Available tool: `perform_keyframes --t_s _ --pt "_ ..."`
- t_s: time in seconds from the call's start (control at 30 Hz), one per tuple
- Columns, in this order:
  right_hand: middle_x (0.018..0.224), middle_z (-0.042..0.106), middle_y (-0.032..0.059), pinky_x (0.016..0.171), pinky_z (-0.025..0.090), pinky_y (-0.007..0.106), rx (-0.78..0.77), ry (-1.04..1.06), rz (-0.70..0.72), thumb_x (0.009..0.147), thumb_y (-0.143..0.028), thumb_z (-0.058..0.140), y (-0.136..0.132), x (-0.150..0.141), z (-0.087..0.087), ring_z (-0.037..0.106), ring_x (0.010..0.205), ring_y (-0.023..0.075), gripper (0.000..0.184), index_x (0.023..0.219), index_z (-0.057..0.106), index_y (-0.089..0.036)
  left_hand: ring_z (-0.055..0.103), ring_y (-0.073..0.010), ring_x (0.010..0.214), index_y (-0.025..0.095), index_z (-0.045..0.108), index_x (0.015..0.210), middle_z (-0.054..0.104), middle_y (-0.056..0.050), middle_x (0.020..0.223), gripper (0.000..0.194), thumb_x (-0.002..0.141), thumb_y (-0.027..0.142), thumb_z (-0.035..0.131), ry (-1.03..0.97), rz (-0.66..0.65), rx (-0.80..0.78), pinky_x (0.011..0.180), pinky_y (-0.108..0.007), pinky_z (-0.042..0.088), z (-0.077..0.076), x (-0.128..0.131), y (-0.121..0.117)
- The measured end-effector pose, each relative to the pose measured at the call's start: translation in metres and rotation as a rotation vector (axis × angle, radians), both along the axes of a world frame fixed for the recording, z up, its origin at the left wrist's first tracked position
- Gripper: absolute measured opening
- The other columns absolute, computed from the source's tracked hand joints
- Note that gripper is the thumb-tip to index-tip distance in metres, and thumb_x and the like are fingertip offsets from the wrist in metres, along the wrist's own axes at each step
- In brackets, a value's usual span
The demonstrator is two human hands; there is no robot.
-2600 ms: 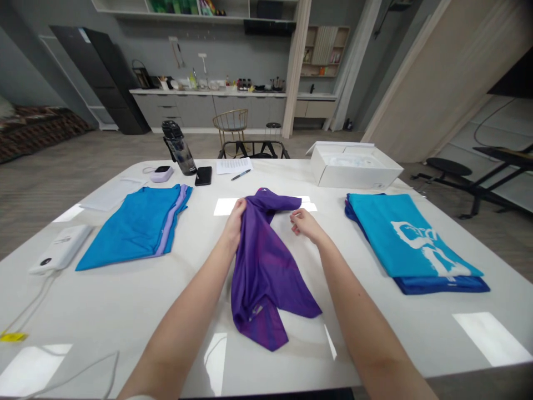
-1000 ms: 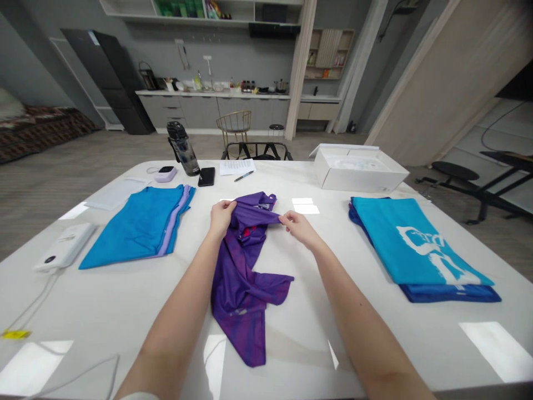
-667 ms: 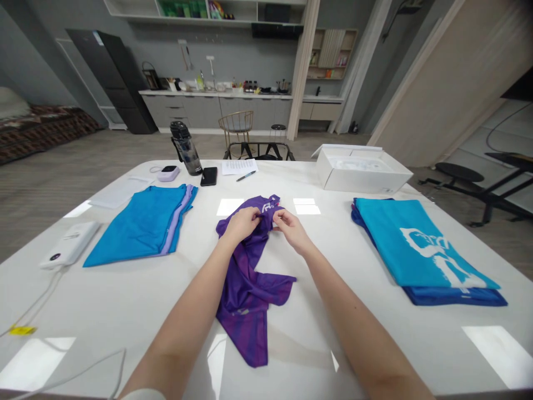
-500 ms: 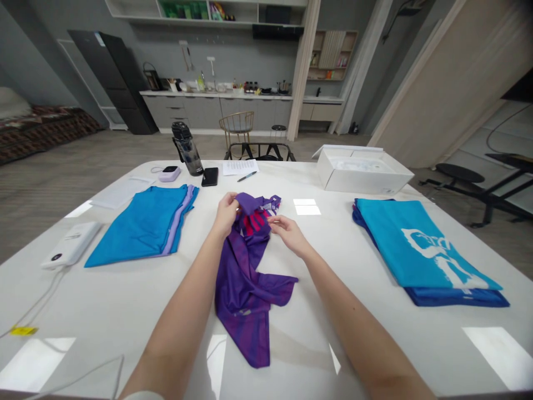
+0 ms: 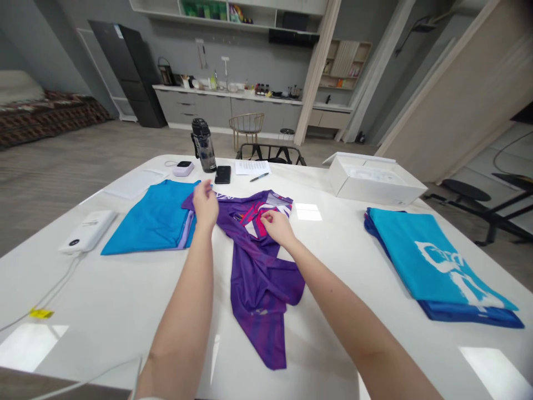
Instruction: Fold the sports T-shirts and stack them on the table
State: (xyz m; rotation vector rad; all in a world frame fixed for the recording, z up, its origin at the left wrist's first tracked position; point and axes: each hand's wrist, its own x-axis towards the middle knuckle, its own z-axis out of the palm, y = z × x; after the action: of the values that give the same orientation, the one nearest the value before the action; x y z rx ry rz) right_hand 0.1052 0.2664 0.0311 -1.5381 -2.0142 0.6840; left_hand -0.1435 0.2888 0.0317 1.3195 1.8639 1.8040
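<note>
Head view, garment position: purple, thin-looking cloth jersey with red-and-white patches (image 5: 264, 283); lies rumpled and partly twisted at the middle of the glossy white tabletop (image 5: 341, 255); hem end points toward the wearer.
Sleeve: reaches left, its tip over the edge of the flat blue folded cloth stack with a lilac layer (image 5: 150, 222).
Left hand: bare left hand (image 5: 205, 206) at the sleeve, fingers loosely bent and blurred; cannot tell whether cloth is gripped.
Right hand: bare right hand (image 5: 278, 228) on the red-and-white area near the collar end; thumb and fingertips drawn together; cannot tell whether a fold lies between them.
Weight and stiffness: judged light and limp; holds no shape of its own, creases readily.
Surface: faint sheen; likely slides easily on the smooth top.
Fragility: judged low; printed areas best not scraped.
Hold points: shoulder seams or collar end for lifting, one per hand; hem corners for spreading; a single mid-cloth pinch likely bunches it.
Right side: turquoise folded cloth stack with white brush-style print (image 5: 400, 239), well apart from both hands.
</note>
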Motion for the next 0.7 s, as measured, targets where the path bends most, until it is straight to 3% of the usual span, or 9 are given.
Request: perform_keyframes --t_s 0.07,0.1,0.23,0.4,0.53,0.6,0.7 --pt "0.102 0.074 0.0089 0.093 0.048 0.032 -0.048 -0.092 -0.014 0.095 -0.034 0.056 0.009 -0.025 0.001 0.067 0.102 0.0238 0.024 0.104 0.073 -0.020 0.067 -0.0203 0.110 0.018 0.069 0.114 0.071 -0.009 0.111 0.040 0.085 0.010 0.043 0.223 -0.331 -0.204 0.106 -0.035 0.047 -0.004 0.018 0.000" --pt "0.106 0.073 0.0124 0.093 0.049 0.035 -0.086 -0.136 -0.038 0.096 -0.040 0.055 0.013 -0.037 0.001 0.067 0.106 0.0266 0.030 0.106 0.072 -0.018 0.066 -0.0213 0.113 0.017 0.070 0.115 0.072 -0.010 0.114 0.043 0.084 0.008 0.042 0.309 -0.414 -0.304 0.108 -0.035 0.046 -0.008 0.026 0.000" --pt "0.121 0.065 0.0276 0.092 0.051 0.045 -0.228 -0.279 -0.152 0.093 -0.061 0.055 0.025 -0.068 -0.004 0.064 0.113 0.0365 0.060 0.118 0.067 -0.008 0.055 -0.0256 0.133 0.010 0.055 0.142 0.057 -0.018 0.143 0.061 0.082 0.004 0.043 0.459 -0.382 -0.536 0.115 -0.037 0.039 -0.034 0.043 0.000" --pt "0.122 0.066 0.0223 0.094 0.048 0.043 -0.235 -0.302 -0.133 0.099 -0.041 0.051 0.031 -0.074 -0.010 0.064 0.115 0.0327 0.035 0.116 0.066 -0.014 0.045 -0.0219 0.143 0.010 0.043 0.152 0.047 -0.014 0.154 0.057 0.096 0.017 0.035 0.445 -0.405 -0.604 0.119 -0.034 0.033 -0.045 0.035 0.004" --pt "0.104 0.071 0.0119 0.087 0.047 0.034 -0.110 -0.235 -0.040 0.101 -0.038 0.042 0.035 -0.030 -0.005 0.066 0.101 0.0256 0.030 0.105 0.066 -0.020 0.037 -0.0226 0.148 0.013 0.044 0.152 0.041 -0.013 0.158 0.055 0.099 0.022 0.033 0.470 -0.397 -0.658 0.123 -0.040 0.026 -0.046 0.034 0.006" --pt "0.096 0.071 0.0098 0.082 0.045 0.031 0.000 -0.225 -0.058 0.102 -0.040 0.038 0.037 0.016 0.001 0.065 0.093 0.0234 0.034 0.103 0.065 -0.020 0.031 -0.0264 0.151 0.014 0.044 0.151 0.036 -0.015 0.160 0.055 0.098 0.024 0.035 0.490 -0.398 -0.687 0.124 -0.050 0.020 -0.048 0.037 0.005" --pt "0.094 0.070 0.0104 0.078 0.044 0.030 0.053 -0.303 -0.232 0.102 -0.039 0.035 0.038 0.110 0.010 0.064 0.088 0.0231 0.035 0.106 0.064 -0.020 0.021 -0.0304 0.154 0.017 0.045 0.151 0.027 -0.015 0.165 0.058 0.097 0.037 0.040 0.585 -0.384 -0.762 0.123 -0.057 0.013 -0.051 0.041 0.002"
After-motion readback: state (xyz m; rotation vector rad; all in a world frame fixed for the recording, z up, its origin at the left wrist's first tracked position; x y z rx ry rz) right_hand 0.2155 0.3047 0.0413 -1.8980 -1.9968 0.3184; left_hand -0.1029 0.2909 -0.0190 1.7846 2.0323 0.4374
